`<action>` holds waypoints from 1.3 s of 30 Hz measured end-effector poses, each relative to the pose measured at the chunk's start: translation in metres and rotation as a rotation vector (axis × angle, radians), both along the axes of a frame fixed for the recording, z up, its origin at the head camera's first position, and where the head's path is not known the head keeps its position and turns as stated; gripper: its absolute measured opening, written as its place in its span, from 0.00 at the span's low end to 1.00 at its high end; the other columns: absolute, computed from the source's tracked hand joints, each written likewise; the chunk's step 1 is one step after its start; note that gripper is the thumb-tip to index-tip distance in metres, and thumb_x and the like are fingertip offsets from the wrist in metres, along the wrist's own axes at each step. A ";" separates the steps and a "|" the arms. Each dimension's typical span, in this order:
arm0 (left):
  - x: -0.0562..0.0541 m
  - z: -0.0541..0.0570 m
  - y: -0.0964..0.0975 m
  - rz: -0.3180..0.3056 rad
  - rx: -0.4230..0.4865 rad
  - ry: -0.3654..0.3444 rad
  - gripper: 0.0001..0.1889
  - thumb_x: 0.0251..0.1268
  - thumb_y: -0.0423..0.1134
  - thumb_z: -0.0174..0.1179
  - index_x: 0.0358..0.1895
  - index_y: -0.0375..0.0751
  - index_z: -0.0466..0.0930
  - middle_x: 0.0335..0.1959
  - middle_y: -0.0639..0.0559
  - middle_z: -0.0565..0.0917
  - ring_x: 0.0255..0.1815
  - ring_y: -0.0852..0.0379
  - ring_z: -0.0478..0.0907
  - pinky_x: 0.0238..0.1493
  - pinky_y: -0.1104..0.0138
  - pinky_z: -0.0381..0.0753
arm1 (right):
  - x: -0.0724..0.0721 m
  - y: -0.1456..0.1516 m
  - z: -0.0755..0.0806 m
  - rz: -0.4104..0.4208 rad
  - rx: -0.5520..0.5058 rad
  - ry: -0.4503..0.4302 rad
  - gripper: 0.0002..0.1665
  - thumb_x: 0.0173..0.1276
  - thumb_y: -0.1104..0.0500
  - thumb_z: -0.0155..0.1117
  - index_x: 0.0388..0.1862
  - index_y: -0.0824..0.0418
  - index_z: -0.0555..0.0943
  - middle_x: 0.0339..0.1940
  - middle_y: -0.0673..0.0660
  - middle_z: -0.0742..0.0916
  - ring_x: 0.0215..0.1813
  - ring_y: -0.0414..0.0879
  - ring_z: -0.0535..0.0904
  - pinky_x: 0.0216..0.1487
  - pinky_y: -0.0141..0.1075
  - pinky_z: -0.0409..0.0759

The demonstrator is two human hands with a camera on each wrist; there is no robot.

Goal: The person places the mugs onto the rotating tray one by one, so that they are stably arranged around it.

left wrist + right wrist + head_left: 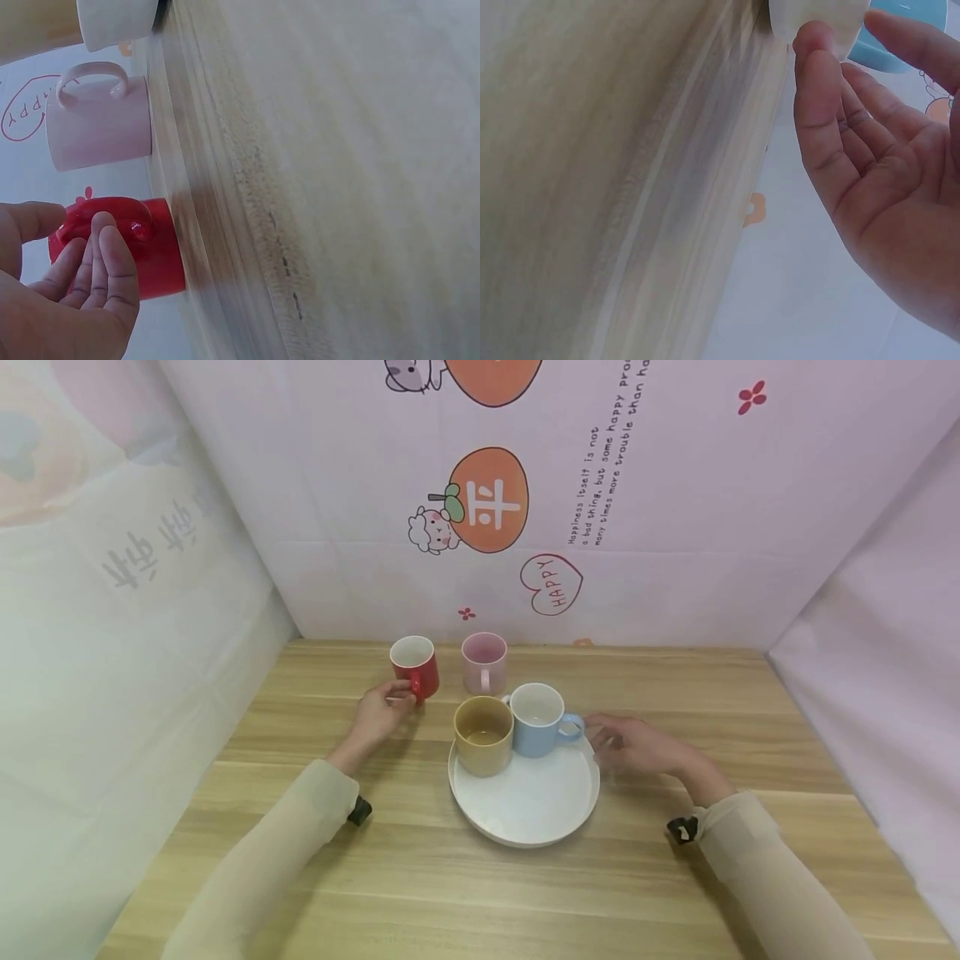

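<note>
A red mug [424, 681] with a white inside stands at the back left, its handle toward me. My left hand [384, 710] is at that handle; in the left wrist view its fingertips [105, 225] overlap the handle, thumb apart from them. A round white tray [525, 810] carries a tan mug [483, 752] and a light blue mug [534, 739] side by side. Slightly blurred, my right hand [637, 745] is by the tray's right rim, near the blue mug's handle. Its fingers [821, 120] are loosely bent with nothing held between them.
A pink mug [484, 670] stands behind the tray, right of the red mug, handle forward. All rest on a wooden table [420, 893]. A printed white cloth [360, 577] hangs along the back edge, with more pale cloth at both sides.
</note>
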State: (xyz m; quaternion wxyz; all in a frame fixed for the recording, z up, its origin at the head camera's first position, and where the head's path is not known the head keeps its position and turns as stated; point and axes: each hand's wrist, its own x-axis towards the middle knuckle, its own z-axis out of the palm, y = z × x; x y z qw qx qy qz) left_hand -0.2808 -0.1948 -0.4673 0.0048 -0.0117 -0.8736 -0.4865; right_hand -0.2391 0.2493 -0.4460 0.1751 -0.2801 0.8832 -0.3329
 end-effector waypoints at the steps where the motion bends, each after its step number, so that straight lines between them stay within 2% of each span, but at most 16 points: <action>1: 0.000 0.000 0.000 0.001 -0.007 0.003 0.20 0.72 0.40 0.59 0.63 0.37 0.76 0.55 0.36 0.84 0.54 0.41 0.84 0.49 0.56 0.87 | 0.000 0.000 0.000 0.003 0.003 -0.001 0.33 0.68 0.62 0.66 0.71 0.63 0.69 0.49 0.62 0.88 0.50 0.53 0.84 0.48 0.41 0.83; 6: -0.003 0.000 0.002 0.003 -0.022 0.006 0.20 0.72 0.41 0.59 0.62 0.37 0.77 0.54 0.37 0.85 0.53 0.42 0.84 0.53 0.54 0.85 | 0.001 0.002 -0.003 0.015 0.014 -0.028 0.36 0.66 0.61 0.69 0.71 0.60 0.68 0.46 0.60 0.88 0.48 0.51 0.84 0.49 0.45 0.84; 11: -0.006 -0.001 0.004 0.039 -0.009 0.000 0.20 0.69 0.44 0.63 0.58 0.37 0.79 0.50 0.37 0.87 0.52 0.43 0.85 0.54 0.54 0.84 | 0.001 0.004 -0.004 0.033 0.016 -0.063 0.42 0.63 0.58 0.72 0.74 0.56 0.65 0.43 0.57 0.88 0.46 0.48 0.84 0.48 0.42 0.83; 16: -0.008 -0.001 0.007 0.096 -0.031 0.006 0.18 0.65 0.45 0.67 0.52 0.38 0.81 0.45 0.39 0.88 0.46 0.46 0.86 0.45 0.61 0.84 | 0.002 0.003 -0.005 0.033 0.018 -0.089 0.44 0.63 0.56 0.73 0.75 0.52 0.64 0.43 0.56 0.88 0.46 0.47 0.84 0.48 0.39 0.83; 21: -0.010 0.000 0.009 0.105 -0.066 0.020 0.17 0.64 0.46 0.67 0.49 0.39 0.82 0.42 0.41 0.88 0.41 0.48 0.86 0.37 0.67 0.83 | 0.002 0.004 -0.007 0.027 0.015 -0.101 0.44 0.62 0.54 0.74 0.75 0.52 0.64 0.43 0.55 0.87 0.46 0.47 0.83 0.48 0.39 0.83; 31: -0.011 0.006 0.010 0.082 -0.134 0.039 0.15 0.66 0.43 0.64 0.50 0.39 0.81 0.40 0.42 0.88 0.42 0.48 0.86 0.45 0.61 0.83 | 0.002 0.006 -0.007 0.035 -0.025 -0.110 0.46 0.61 0.56 0.74 0.75 0.56 0.63 0.41 0.58 0.86 0.44 0.48 0.83 0.45 0.36 0.83; 39: -0.010 0.009 0.000 0.066 -0.173 0.062 0.17 0.66 0.41 0.63 0.55 0.38 0.82 0.43 0.40 0.88 0.46 0.46 0.86 0.50 0.56 0.84 | 0.001 0.005 -0.006 0.025 -0.034 -0.129 0.45 0.61 0.58 0.74 0.75 0.54 0.63 0.41 0.57 0.86 0.43 0.48 0.84 0.43 0.36 0.84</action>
